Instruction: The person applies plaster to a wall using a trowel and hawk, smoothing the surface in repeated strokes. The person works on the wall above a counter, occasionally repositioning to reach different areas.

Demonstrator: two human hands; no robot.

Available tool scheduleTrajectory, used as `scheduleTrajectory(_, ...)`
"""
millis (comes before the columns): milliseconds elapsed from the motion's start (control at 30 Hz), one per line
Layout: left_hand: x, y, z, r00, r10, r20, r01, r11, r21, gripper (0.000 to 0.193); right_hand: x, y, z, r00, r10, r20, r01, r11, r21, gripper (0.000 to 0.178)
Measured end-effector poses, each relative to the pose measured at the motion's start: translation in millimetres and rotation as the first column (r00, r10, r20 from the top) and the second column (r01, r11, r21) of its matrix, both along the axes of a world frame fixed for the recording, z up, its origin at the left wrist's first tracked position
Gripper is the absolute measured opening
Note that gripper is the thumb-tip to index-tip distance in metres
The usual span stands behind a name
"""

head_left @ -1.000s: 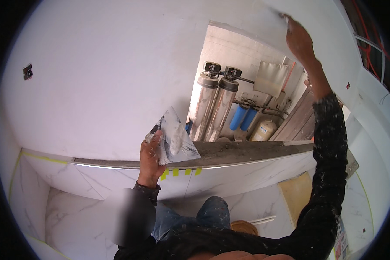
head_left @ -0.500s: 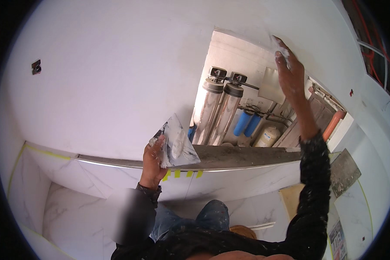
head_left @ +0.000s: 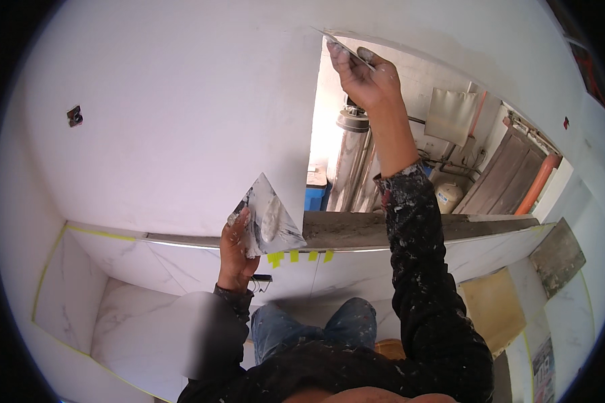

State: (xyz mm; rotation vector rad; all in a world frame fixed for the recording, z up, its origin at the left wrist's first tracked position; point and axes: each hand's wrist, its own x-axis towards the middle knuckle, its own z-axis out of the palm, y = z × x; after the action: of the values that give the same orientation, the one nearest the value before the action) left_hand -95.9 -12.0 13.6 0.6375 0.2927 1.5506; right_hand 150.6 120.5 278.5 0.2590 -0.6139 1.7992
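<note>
My left hand [head_left: 235, 245] grips a flat triangular piece of marble-patterned board [head_left: 257, 200] by its left edge. A lump of white paste [head_left: 271, 219] lies on the board, and darker smears mark its surface. My right hand [head_left: 375, 86] is raised to the top left corner of a wall opening [head_left: 346, 232]. Its fingers are closed on a thin flat scraper blade [head_left: 349, 50], seen nearly edge-on, whose tip reaches the white wall [head_left: 181, 101] beside the corner. White residue coats the fingers of that hand.
Through the opening stand metal cylinders [head_left: 349, 161], a cream tank [head_left: 449, 196] and an orange pipe [head_left: 539, 185]. Below the rough sill runs a marble-tiled ledge [head_left: 356, 265] with yellow tape tabs [head_left: 294, 256]. A wall box [head_left: 74, 115] sits far left; boards [head_left: 494, 309] lean at right.
My right hand has moved left along the opening's top edge to its left corner, bringing the scraper blade into sight. My left hand still holds the board, nearly unmoved.
</note>
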Motion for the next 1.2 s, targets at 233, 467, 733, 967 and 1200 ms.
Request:
scheduleTrajectory(233,0,8,-4,0.997,-0.009,-0.071,0.008,1.0,-0.009,0.038,58,9,9,0.988,0.074,-0.135,-0.066,0.996,0.06,0.034)
scheduleTrajectory(467,3,3,3,1.0,0.003,0.019,-0.002,0.998,-0.063,0.029,168,-62,-27,0.733,-0.654,-0.185,0.68,0.713,0.174,0.031)
scheduleTrajectory(733,-3,7,-4,0.984,-0.161,0.074,0.161,0.987,0.0,0.033,47,-104,-31,0.479,-0.844,0.24,0.737,0.535,0.412,0.031)
scheduleTrajectory(967,-4,4,3,0.994,-0.101,0.043,0.107,0.984,-0.141,0.031,7,-1,-22,0.996,0.046,-0.076,-0.052,0.996,-0.078,0.039)
scheduleTrajectory(1200,-1,-2,10,0.997,-0.08,0.008,0.08,0.995,-0.066,0.033,16,50,-4,0.96,0.228,-0.16,-0.196,0.961,0.194,0.035)
